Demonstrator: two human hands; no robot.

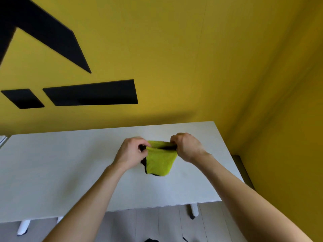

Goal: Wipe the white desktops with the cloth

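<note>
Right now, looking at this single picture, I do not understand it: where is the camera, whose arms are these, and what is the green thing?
There is no machine here. A person wears one wide-angle camera on the head, so the picture looks forward and down along their own bare arms. The left hand and the right hand each pinch the upper edge of a yellow-green cloth with dark trim. Their curled fingers hold it stretched between the two hands. Its lower part hangs toward the white desk; I cannot tell whether it touches. Behind the desk stands a yellow wall with black shapes on it. The wide lens bends straight lines a little.
</note>
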